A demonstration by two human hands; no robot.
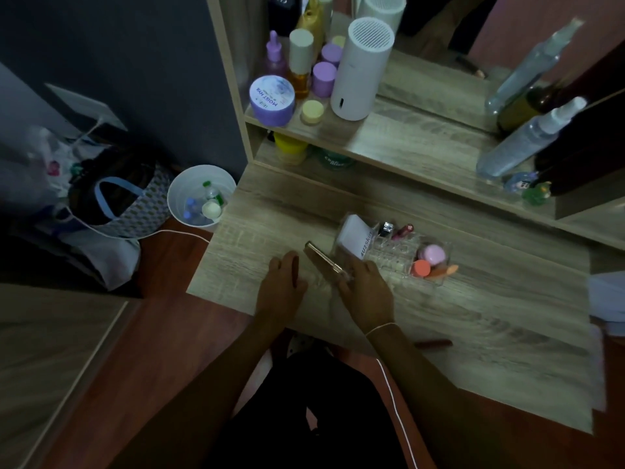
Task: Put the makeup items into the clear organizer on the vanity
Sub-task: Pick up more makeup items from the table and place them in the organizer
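Head view, frame centre: your right hand [363,282] grips the gold compact [323,262], tilted toward the clear organizer [392,252]; left hand [282,282] curls around a dark stick.

A clear organizer [392,253] sits on the desk, holding a white compact [355,236] tilted at its nine o'clock end, lipsticks [402,230] at twelve, and pink sponges [431,260] at three. A dark lipstick [434,343] lies flat at five o'clock.

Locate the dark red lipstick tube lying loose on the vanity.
Head view: the lipstick tube lies flat near the vanity front edge, right of the right hand's wrist, apart from the clear organizer.
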